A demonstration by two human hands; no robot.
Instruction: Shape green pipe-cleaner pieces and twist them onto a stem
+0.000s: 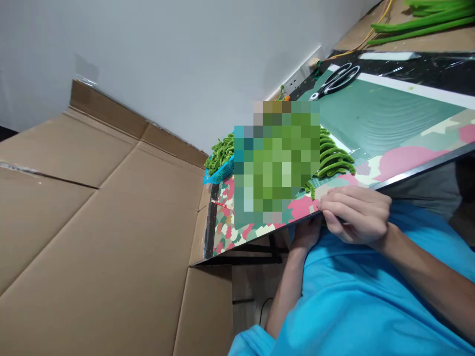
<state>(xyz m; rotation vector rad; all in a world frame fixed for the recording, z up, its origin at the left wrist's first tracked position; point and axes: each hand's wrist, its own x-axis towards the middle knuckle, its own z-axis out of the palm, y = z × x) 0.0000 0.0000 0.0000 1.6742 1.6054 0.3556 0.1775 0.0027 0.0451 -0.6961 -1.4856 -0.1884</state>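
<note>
My right hand (356, 212) is at the table's front edge, its fingers curled together; anything inside them is hidden. Just below that edge is my left hand (307, 232), close beside the right, with its fingers hidden. Near both hands, bent green chenille stems (336, 157) lie in a row on the patterned tabletop (404, 158). A blurred patch covers the middle of the work area, where mostly green shows. Beyond it, a blue basket (221, 173) holds many short, curled green chenille pieces (220, 154).
Black-handled scissors (339, 79) rest on a green cutting mat (386, 109). Long green chenille stems (426, 22) lie at the far right near a white strip-shaped tool (388, 56). A power strip (297, 79) runs along the wall; large cardboard (122, 237) stands left.
</note>
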